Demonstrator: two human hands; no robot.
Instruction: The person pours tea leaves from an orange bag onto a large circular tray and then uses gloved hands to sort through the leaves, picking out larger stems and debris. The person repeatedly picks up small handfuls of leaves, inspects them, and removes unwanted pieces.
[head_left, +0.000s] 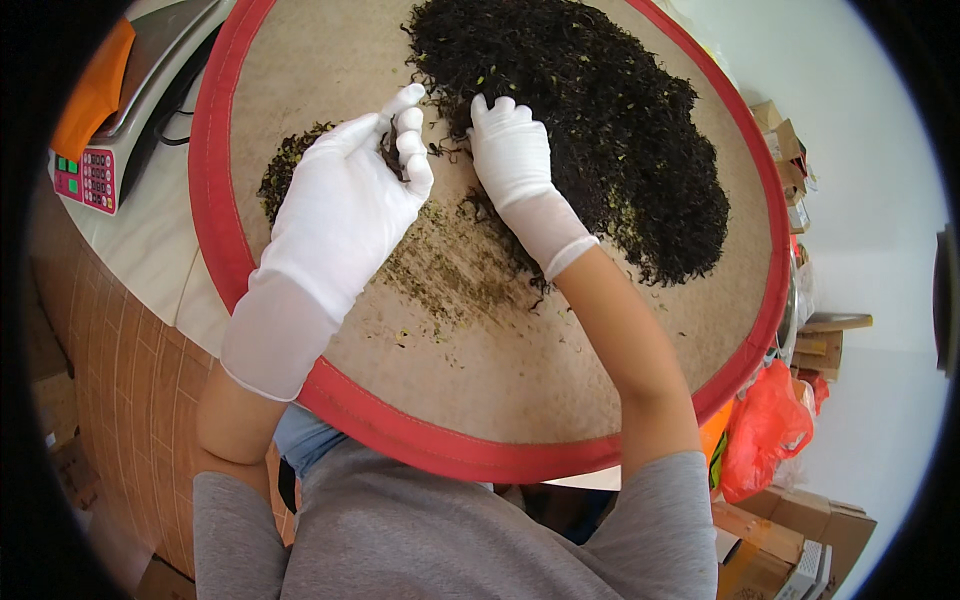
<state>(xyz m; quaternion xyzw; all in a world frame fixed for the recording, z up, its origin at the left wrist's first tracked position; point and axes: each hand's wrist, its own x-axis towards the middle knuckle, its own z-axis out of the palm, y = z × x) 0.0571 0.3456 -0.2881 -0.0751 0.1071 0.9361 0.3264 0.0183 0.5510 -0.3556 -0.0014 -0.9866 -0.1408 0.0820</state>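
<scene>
A large heap of dark, twisted dried leaves, which look like tea (600, 127), lies on a round tan tray with a red cloth rim (465, 461). My left hand (345, 187), in a white glove, is cupped with a few dark leaves (391, 150) between palm and fingers. My right hand (514, 150), also white-gloved, rests at the heap's left edge with fingers curled down; whether leaves are inside them is hidden. Behind my left wrist sits a smaller pile of greener leaves (283, 171). Greenish crumbs (442, 262) are scattered between my forearms.
A digital scale (97, 176) with an orange item (97, 90) on it stands left of the tray on a pale tabletop (154, 255). At right are a red plastic bag (769, 431) and cardboard boxes (795, 517) near a white wall. The tray rim overhangs my lap.
</scene>
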